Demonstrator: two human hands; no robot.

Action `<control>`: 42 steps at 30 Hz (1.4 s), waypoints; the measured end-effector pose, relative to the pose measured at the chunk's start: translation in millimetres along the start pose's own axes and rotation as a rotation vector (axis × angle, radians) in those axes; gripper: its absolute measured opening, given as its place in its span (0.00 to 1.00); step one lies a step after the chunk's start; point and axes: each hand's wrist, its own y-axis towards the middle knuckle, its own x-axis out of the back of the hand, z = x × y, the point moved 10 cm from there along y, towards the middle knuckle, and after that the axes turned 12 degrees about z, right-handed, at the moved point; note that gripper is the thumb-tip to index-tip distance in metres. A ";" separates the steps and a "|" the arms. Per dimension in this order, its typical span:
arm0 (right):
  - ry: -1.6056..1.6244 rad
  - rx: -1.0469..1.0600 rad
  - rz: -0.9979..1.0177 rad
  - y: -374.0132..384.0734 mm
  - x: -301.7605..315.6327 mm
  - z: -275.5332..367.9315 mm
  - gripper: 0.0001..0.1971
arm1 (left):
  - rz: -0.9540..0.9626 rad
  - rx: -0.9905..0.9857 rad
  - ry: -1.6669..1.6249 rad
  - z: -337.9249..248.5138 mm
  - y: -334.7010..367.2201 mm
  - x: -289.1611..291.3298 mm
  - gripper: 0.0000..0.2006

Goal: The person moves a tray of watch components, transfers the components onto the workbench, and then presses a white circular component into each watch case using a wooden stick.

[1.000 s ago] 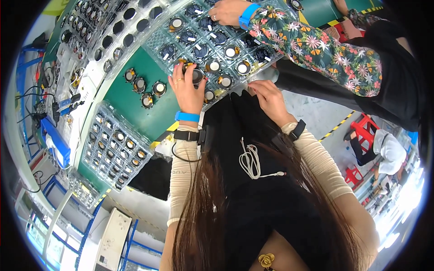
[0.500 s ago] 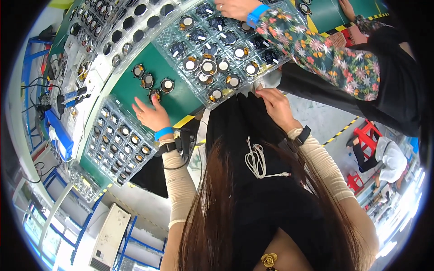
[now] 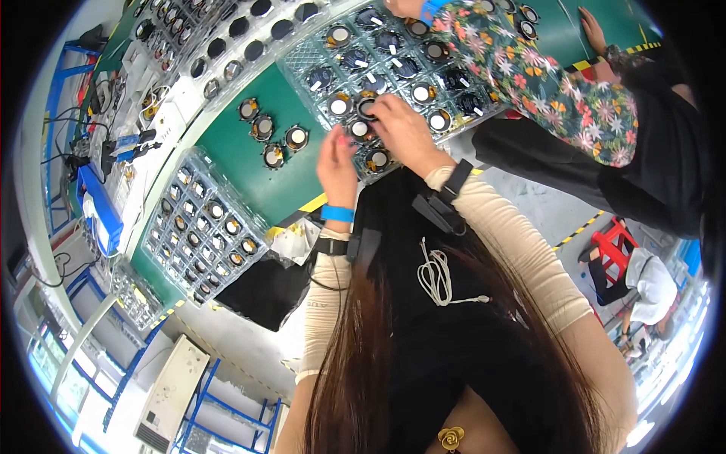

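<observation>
My right hand [image 3: 408,136] is closed on the edge of a dark-rimmed round electronic part [image 3: 366,109] over the near left of a clear plastic tray [image 3: 301,63]. My left hand [image 3: 338,170] is beside the tray's left edge, its fingertips drawn together; what they hold, if anything, is too small to make out. Similar round parts with pale centres and orange bits sit in the tray, one [image 3: 360,129] just under my right fingers. To the left, several more, such as this round part [image 3: 297,137], lie loose on the green mat [image 3: 227,163].
A second clear tray [image 3: 198,157] of smaller round parts stands at left. Black discs [image 3: 254,51] line a white ledge behind the mat. A co-worker's flowered sleeve [image 3: 529,83] reaches over the big tray from the right. A blue bin [image 3: 98,200] is at far left.
My right hand has risen from the black cloth at my lap to the tray and taken hold of a round part. My left hand has moved right, away from the loose parts.
</observation>
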 end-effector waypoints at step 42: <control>1.711 -0.869 0.279 -127.4 -14.7 1.7 0.11 | -0.461 -0.080 0.992 -32.7 33.6 167.4 0.31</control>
